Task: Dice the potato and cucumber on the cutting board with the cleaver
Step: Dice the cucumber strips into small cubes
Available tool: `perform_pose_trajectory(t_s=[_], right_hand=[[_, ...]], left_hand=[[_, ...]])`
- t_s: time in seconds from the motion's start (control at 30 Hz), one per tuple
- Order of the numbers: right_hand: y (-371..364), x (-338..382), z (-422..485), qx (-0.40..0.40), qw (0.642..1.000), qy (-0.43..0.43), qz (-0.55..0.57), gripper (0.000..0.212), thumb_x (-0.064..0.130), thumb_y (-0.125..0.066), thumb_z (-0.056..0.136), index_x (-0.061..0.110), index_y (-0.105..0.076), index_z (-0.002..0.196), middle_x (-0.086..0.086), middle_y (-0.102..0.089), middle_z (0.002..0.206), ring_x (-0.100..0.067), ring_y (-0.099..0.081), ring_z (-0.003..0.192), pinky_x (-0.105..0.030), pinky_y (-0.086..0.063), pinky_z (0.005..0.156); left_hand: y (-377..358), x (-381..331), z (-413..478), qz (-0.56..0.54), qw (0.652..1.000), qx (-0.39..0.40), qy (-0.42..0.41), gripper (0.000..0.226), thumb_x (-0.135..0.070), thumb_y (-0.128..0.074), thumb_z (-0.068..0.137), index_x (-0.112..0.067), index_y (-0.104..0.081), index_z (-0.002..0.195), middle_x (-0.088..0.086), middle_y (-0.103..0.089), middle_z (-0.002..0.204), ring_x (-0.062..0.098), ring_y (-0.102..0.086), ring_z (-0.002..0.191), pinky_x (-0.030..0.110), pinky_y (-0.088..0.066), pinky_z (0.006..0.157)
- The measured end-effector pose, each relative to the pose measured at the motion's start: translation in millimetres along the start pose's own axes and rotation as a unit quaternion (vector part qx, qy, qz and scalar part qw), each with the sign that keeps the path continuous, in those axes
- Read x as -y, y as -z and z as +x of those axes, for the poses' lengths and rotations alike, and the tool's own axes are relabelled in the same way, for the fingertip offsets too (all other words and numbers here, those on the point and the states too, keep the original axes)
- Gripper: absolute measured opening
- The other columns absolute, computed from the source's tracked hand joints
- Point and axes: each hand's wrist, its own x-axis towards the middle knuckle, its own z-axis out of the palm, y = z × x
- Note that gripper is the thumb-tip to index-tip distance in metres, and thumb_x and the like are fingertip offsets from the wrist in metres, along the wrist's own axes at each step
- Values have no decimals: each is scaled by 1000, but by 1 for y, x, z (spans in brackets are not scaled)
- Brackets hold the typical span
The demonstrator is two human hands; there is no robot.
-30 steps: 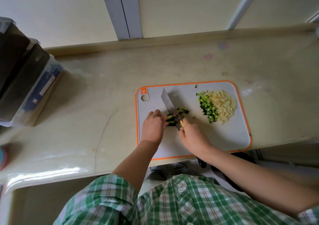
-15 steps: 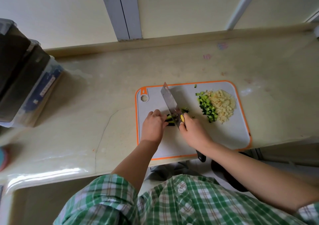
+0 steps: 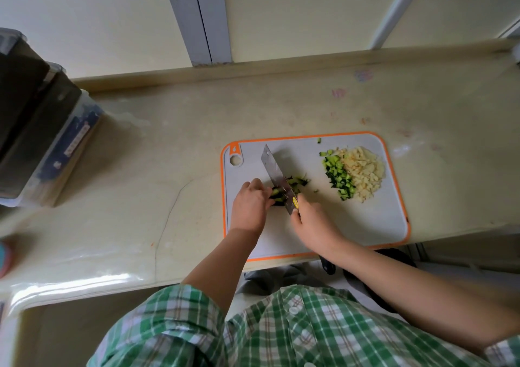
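A: What's new since half a sec ago?
B: The left hand (image 3: pixel 250 206) is curled, pinning the dark green cucumber strips (image 3: pixel 277 195); the broad steel cleaver (image 3: pixel 274 169), tip lifted then, is down across them again; the right hand (image 3: pixel 312 223) is wrapped round its handle; so another cut made, I'd say; only a short stub left.
A: Around it?
B: Stacked dark plastic boxes (image 3: pixel 42 130) far left on the pale glossy stone desk (image 3: pixel 140 197), well apart; grey orange-rimmed plastic cutting board (image 3: pixel 365 220) near the desk's front edge; on its right, green diced cucumber heap (image 3: pixel 339 178) touching pale diced potato heap (image 3: pixel 365 172).
A: Obstacles?
B: None seen, tho left knuckles sit just beside the blade; watch that.
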Motion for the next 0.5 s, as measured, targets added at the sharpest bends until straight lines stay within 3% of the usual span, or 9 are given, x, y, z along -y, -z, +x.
perform_pose_trajectory(t_s=[0.07,0.37,0.5], right_hand=[[-7,-3,-1,-13,1000,5,0,11,12,-42,94,12,-37,85,2,-41,58,-17,-41,48,-26,-21,41],[-9,-10,2,-27,999,4,17,13,13,-43,94,13,-36,84,2,-39,56,-21,-40,48,-31,-23,47],[3,-7,3,-36,999,15,30,18,13,-45,94,13,-35,79,2,-38,53,-13,-35,42,-31,-19,43]], left_hand=[[0,0,0,-6,1000,-4,1,25,-29,-51,98,-14,-67,109,6,-56,110,23,-49,100,33,-44,82],[1,1,-2,-9,1000,-3,-9,28,-30,-52,97,-13,-64,115,7,-55,114,24,-49,104,31,-42,85],[3,2,-5,-7,1000,-4,-24,36,-33,-55,95,-15,-58,125,7,-55,116,25,-49,107,31,-39,89]])
